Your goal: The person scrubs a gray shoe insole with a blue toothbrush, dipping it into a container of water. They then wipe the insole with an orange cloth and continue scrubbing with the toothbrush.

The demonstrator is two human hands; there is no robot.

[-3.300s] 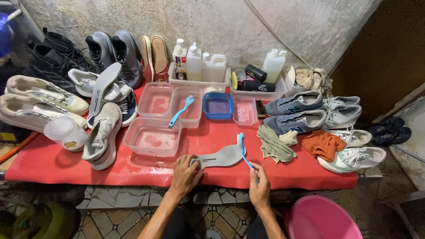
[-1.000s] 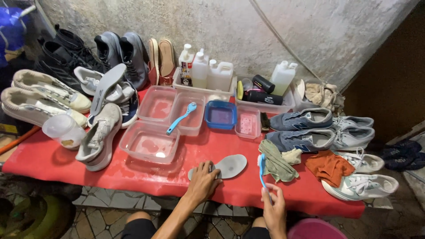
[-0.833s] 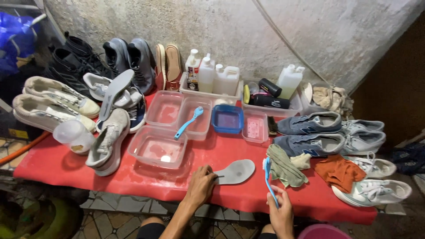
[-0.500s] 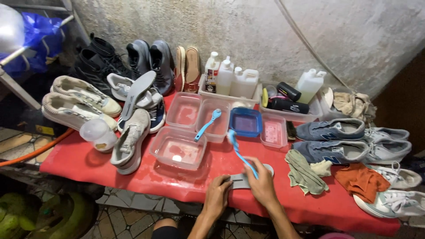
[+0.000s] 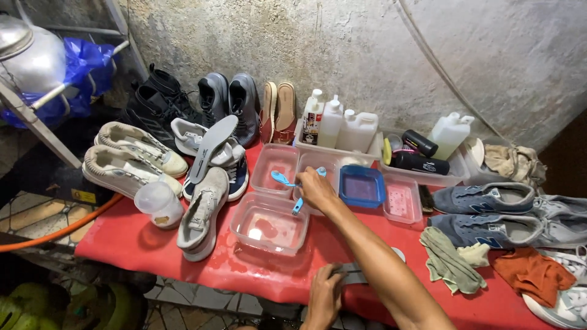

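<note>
My right hand (image 5: 315,189) reaches forward over the clear plastic tubs and is closed on a blue brush (image 5: 298,206), whose handle sticks out below my fingers. A second blue brush (image 5: 280,179) lies across the rim of a clear tub (image 5: 273,160) just left of that hand. Nearer to me, another clear tub (image 5: 269,235) holds a little liquid. My left hand (image 5: 324,294) presses on a grey insole (image 5: 358,272) lying flat on the red table cover (image 5: 128,238) at the front edge. My right forearm crosses over the insole.
Several shoes and another upright insole crowd the left side; grey sneakers (image 5: 489,211) and rags (image 5: 451,260) lie at the right. White bottles (image 5: 342,125) stand against the wall. A blue tray (image 5: 361,186) and a small pink tray (image 5: 400,200) sit mid-table. A clear cup (image 5: 158,205) stands left.
My right hand has carried the blue brush from beside the insole forward to the tubs. My left hand stays on the insole. The view has swung left.
</note>
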